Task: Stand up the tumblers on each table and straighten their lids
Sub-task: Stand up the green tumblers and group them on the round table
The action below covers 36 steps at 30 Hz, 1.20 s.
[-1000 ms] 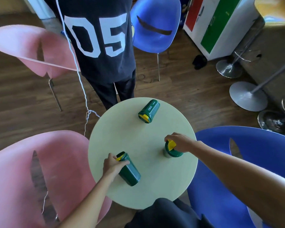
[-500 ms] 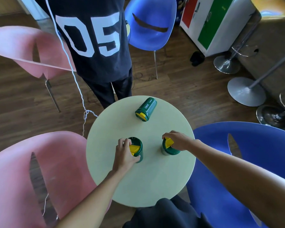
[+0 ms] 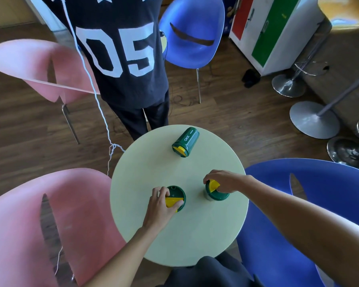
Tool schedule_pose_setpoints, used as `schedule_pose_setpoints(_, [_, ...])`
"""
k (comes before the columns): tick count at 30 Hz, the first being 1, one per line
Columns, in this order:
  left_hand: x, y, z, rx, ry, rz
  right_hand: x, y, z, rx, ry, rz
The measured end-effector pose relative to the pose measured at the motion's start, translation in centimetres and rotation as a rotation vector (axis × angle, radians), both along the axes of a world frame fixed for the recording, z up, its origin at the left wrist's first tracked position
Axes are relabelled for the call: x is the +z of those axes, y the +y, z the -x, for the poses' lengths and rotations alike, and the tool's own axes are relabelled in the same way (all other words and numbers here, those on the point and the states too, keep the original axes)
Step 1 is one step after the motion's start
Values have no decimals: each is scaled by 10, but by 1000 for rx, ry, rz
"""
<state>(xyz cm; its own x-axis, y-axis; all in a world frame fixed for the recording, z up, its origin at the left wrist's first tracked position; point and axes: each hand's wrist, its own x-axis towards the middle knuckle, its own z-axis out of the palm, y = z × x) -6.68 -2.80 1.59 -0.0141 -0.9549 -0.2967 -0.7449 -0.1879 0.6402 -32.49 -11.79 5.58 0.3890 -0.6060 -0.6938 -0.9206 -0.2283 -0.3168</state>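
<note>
With two tumblers upright under my hands, what is left on this counter is one lying down:

Counter: round, pale green, lower middle of the frame, chairs on both sides of it.

Left hand: curled over the top of the left tumbler, thumb lying on its yellow lid flap, fingers bent round the rim. It grips the lid, not the body.

Right hand: fingers closed down round the rim of the right tumbler, whose yellow flap stands tipped up (not yet flat, as far as I can judge).

Fallen tumbler: on its side near the counter's far edge, above both hands in the frame, well apart from them. Its long axis runs diagonally, base to the upper right, yellow lid end to the lower left, facing me.

Which hand is nearer: the right, I judge, though not by much; the tumbler lies up and a little left of it, and up and right of the left hand.

Coming move: press both flaps down, then reach up-frame, take the fallen one across its body and swing the base down.

Other person: standing at the far side, just behind that tumbler.
</note>
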Motion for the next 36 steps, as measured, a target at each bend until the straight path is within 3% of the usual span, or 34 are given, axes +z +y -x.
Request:
schedule_pose_setpoints(5, [2,-2,-2,72,8,-43,2,6,5,-119,24,33])
schedule_pose_setpoints(9, [5,-9,-6,92,69,-150,-5,20,3,-373,3,61])
schedule_pose_setpoints(13, [3,-13,-8,100,85,-238,-8,28,-14,-777,-81,-65])
schedule_pose_setpoints(18, [6,-12,-6,159,114,-278,-19,39,-32,-1043,-207,-279])
schedule_pose_setpoints(24, [-4,-12,-7,245,151,-295,-28,48,-42,-1156,-327,-360])
schedule_pose_setpoints(36, [4,-6,1,315,159,-267,-25,51,-44,-1169,-297,-345])
